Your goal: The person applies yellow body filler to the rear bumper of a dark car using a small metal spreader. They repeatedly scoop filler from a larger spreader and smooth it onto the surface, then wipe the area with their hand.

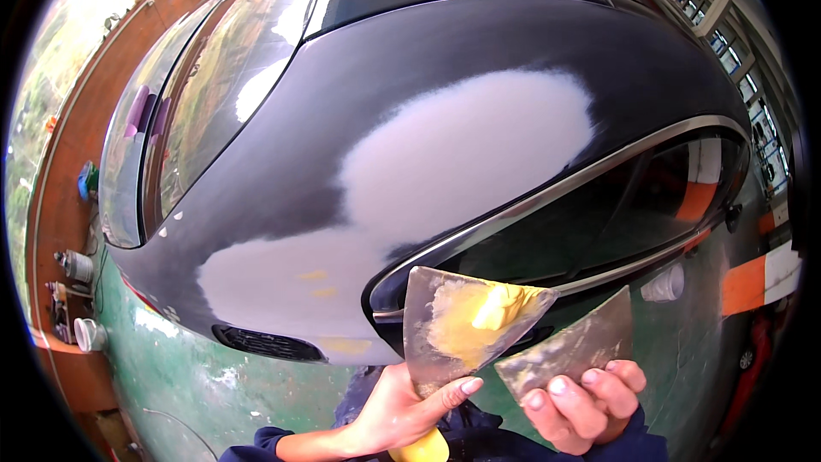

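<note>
My left hand (406, 415) grips a wide putty knife (449, 342) by its yellow handle (423, 449), and a lump of yellow filler (500, 308) sits on its blade. My right hand (590, 398) holds a second metal spreader (581, 342) with smears on it, just right of the first blade, with a small gap between them. Above both hands is a dark car body (299, 162) with large sanded pale grey patches (462, 145), which carry a few small yellow streaks near the lower left.
A dark side window (581, 214) with chrome trim curves beside the patches. At the left, buckets (90, 334) and cans stand along an orange wall (73, 154). A white bucket (661, 282) is on the green floor (180, 385). An orange and white pillar (753, 282) stands at right.
</note>
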A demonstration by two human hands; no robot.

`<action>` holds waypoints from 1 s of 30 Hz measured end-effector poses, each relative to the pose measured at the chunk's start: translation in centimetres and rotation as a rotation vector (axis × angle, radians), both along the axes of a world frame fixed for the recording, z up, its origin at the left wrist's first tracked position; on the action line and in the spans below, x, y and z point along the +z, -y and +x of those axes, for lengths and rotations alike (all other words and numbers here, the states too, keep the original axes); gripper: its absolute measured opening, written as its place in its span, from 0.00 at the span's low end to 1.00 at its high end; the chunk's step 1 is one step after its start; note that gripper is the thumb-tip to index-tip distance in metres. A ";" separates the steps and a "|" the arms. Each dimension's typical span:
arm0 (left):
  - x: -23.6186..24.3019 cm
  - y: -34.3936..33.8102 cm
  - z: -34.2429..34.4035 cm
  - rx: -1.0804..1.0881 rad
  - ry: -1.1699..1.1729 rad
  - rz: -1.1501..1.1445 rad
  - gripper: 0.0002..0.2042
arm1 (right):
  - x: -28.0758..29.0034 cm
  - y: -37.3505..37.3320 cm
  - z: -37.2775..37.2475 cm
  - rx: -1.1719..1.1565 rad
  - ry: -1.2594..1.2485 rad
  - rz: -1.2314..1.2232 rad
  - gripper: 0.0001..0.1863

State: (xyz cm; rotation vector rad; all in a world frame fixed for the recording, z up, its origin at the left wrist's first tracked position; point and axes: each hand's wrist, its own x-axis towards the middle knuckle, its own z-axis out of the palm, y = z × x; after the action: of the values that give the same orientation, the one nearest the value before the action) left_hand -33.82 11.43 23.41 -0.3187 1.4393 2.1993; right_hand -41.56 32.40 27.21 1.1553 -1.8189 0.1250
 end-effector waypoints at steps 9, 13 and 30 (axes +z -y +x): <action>2.1 -1.4 1.2 0.182 -0.088 0.132 0.14 | 1.4 0.5 -0.8 0.005 0.176 0.264 0.09; 2.7 -1.0 -0.1 0.270 -0.112 -0.015 0.11 | 2.8 1.0 -1.1 0.245 0.392 0.208 0.08; 1.0 0.0 5.6 0.332 0.056 0.269 0.16 | -1.8 6.5 -12.8 0.062 -0.067 -0.066 0.10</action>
State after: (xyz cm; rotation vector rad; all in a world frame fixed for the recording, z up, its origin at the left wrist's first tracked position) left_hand -28.19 11.39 24.38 -0.5519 1.1043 2.5891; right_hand -54.37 25.89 25.46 1.1563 -1.7092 0.1788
